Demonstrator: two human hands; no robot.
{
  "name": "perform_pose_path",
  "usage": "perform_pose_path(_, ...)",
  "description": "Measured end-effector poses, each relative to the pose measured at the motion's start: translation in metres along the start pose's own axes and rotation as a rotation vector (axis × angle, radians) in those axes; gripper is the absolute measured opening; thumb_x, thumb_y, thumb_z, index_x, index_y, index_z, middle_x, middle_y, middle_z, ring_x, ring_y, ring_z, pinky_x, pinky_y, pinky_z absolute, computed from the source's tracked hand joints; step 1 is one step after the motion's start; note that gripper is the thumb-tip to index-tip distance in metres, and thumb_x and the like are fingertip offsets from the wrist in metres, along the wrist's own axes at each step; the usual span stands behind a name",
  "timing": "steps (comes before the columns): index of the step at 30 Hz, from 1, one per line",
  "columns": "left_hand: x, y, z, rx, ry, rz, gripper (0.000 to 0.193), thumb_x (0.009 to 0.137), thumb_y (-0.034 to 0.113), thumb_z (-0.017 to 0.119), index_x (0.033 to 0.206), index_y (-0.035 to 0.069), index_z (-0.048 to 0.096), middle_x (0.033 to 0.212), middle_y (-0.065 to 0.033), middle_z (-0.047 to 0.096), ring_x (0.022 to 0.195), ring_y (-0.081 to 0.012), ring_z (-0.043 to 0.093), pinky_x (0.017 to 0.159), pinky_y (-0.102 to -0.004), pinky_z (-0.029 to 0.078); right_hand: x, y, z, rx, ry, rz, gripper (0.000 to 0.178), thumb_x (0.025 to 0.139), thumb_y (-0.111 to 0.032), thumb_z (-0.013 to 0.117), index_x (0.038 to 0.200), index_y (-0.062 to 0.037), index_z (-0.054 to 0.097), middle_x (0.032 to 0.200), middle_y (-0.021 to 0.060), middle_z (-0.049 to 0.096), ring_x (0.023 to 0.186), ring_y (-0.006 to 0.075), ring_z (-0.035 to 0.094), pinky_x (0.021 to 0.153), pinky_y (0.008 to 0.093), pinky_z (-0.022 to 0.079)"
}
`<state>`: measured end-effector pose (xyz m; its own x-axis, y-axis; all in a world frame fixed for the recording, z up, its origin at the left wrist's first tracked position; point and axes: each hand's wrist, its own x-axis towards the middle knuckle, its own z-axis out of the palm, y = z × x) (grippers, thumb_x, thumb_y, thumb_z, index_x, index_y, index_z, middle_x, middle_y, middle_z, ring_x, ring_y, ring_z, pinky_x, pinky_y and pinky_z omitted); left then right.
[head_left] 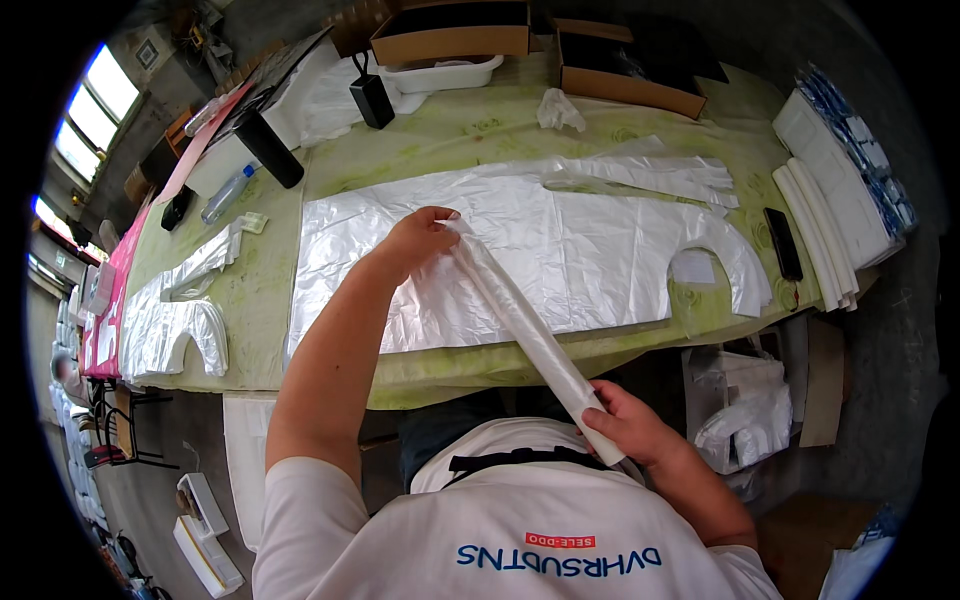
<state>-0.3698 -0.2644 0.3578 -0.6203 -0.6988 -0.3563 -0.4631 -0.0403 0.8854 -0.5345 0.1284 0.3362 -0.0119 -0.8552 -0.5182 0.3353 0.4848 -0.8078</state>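
Note:
A long, narrow roll of whitish see-through plastic film (525,328) slants across my front, one end over the table and the other near my waist. My left hand (420,245) pinches its far end, with the fingers closed. Near the lower end, my right hand (622,420) is wrapped round the roll. Beneath my left hand, a flat layer of crinkled clear plastic sheets (590,255) is spread over the table; it has a curved cut-out and strap-like strips on its right side. I cannot tell how many layers lie there.
The table (480,125) has a green patterned cover. Folded plastic pieces (175,335) lie left, near a bottle (228,195) and a black cylinder (268,148). A phone (782,244) and white rolls (815,235) are right. Cardboard boxes (630,80) stand at the back.

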Motion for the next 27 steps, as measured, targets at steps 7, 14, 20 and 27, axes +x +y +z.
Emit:
perform_pose_path(7,0.017,0.007,-0.019,0.368,0.099,0.066,0.052,0.085,0.011,0.074,0.135,0.014,0.062,0.108,-0.0097,0.066,0.096,-0.0188,0.065,0.085,-0.0325,0.054,-0.025,0.005,-0.02,-0.444,0.087,-0.019,0.062,0.089,-0.028,0.079,0.138,-0.0008,0.052,0.118,0.0138,0.068,0.103,0.0211,0.067,0.091,0.0349,0.054)
perform_pose_path(14,0.036,0.0,-0.046,0.658,0.177,0.162,0.054,0.086,0.013,0.071,0.139,0.018,0.059,0.114,-0.0134,0.068,0.105,-0.0266,0.066,0.093,-0.0368,0.053,-0.102,0.024,-0.052,-0.766,0.257,0.266,0.065,0.081,-0.03,0.084,0.136,-0.008,0.057,0.115,0.016,0.071,0.098,0.0264,0.071,0.087,0.038,0.056)
perform_pose_path(20,0.055,-0.001,-0.044,0.717,0.253,0.242,0.059,0.087,0.012,0.069,0.143,0.019,0.054,0.118,-0.015,0.068,0.112,-0.0324,0.064,0.1,-0.0376,0.05,-0.148,0.092,-0.1,-0.881,0.3,0.19,0.064,0.076,-0.017,0.087,0.133,-0.0077,0.06,0.111,0.0144,0.071,0.094,0.0276,0.072,0.083,0.0371,0.057)
perform_pose_path(27,0.023,-0.018,-0.015,0.508,0.563,0.632,0.068,0.084,0.016,0.072,0.147,0.012,0.048,0.151,-0.0201,0.044,0.138,-0.0395,0.042,0.115,-0.0448,0.037,-0.147,0.095,-0.098,-0.587,0.426,0.209,0.056,0.076,-0.01,0.085,0.127,-0.0064,0.062,0.111,0.011,0.07,0.097,0.0192,0.068,0.086,0.0345,0.055)
